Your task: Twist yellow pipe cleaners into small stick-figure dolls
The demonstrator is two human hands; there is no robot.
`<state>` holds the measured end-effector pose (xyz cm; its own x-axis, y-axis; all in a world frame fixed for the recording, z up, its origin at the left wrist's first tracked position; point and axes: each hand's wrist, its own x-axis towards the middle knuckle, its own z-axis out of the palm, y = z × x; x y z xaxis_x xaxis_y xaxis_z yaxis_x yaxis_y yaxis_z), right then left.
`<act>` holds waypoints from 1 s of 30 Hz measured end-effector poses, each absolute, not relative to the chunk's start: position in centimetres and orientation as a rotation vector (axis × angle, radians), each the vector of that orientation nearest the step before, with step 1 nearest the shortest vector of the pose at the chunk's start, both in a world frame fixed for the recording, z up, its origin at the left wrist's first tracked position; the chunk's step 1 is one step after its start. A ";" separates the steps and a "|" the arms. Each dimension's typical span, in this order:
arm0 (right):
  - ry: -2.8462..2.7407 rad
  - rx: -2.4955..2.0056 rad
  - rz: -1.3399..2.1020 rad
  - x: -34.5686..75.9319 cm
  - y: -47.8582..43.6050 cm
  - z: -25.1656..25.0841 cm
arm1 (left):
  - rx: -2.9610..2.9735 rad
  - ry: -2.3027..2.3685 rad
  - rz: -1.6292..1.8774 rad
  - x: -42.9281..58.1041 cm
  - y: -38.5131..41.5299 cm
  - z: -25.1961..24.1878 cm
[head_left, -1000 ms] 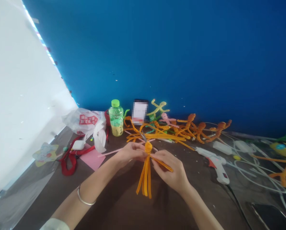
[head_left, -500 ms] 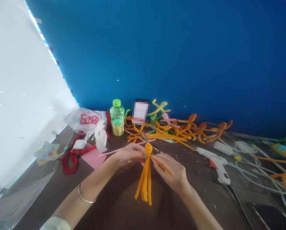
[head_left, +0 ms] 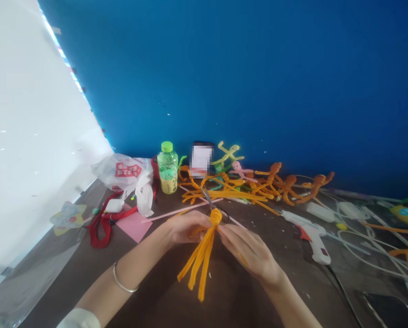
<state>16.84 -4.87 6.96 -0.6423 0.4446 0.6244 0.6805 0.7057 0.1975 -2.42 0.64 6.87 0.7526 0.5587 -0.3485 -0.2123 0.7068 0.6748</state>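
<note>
Left hand (head_left: 186, 228) and right hand (head_left: 248, 253) gripping orange pipe-cleaner bundle (head_left: 201, 257)

Fuzzy chenille strands fanning from a tight knot, pinched between both hands above dark tabletop (head_left: 238, 300). Steel scissors (head_left: 213, 204) just behind the knot; white hot glue gun (head_left: 311, 232) well off to the right.

- Room to pass: dark counter (head_left: 236, 298) below the left hand (head_left: 186, 228) and right hand (head_left: 248, 254), around the hanging orange pipe-cleaner bundle (head_left: 200, 259)
- Straight ahead, just past the hands: scissors (head_left: 212, 205) and a pink strip (head_left: 183, 212) lie in the way
- Behind those: orange pipe-cleaner figures (head_left: 286, 189) form a low pile
- Right: hot glue gun (head_left: 309, 234) and white cables (head_left: 361, 255) obstruct
- Left: pink paper (head_left: 131, 228), red cord (head_left: 97, 232), plastic bag (head_left: 121, 172), green-capped bottle (head_left: 167, 169)
- Far edge: blue wall (head_left: 245, 91) stops any reach
</note>
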 end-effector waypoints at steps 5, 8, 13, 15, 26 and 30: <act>-2.406 -0.749 -0.391 17.0 -4.8 8.7 | 0.543 0.652 0.415 -2.4 0.2 7.3; -2.407 -0.701 -0.365 17.1 -4.6 9.3 | 0.525 0.662 0.399 -2.5 0.1 7.2; -2.443 -0.593 -0.444 17.3 -4.5 8.9 | 0.499 0.667 0.347 -2.5 0.2 6.9; -2.426 -0.592 -0.457 17.4 -4.4 8.7 | 0.473 0.640 0.343 -2.5 0.2 6.9; -2.213 -0.873 -0.113 16.1 -4.0 8.1 | 0.589 0.501 0.419 -2.2 0.5 6.0; -2.068 -0.987 0.163 14.8 -3.7 8.3 | 0.814 0.529 0.578 -2.5 1.0 5.6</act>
<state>14.82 -3.67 8.26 -0.3575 0.6964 0.6223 0.5906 0.6848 -0.4270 -2.51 1.04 5.59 0.7240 0.6563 -0.2122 -0.2693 0.5522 0.7890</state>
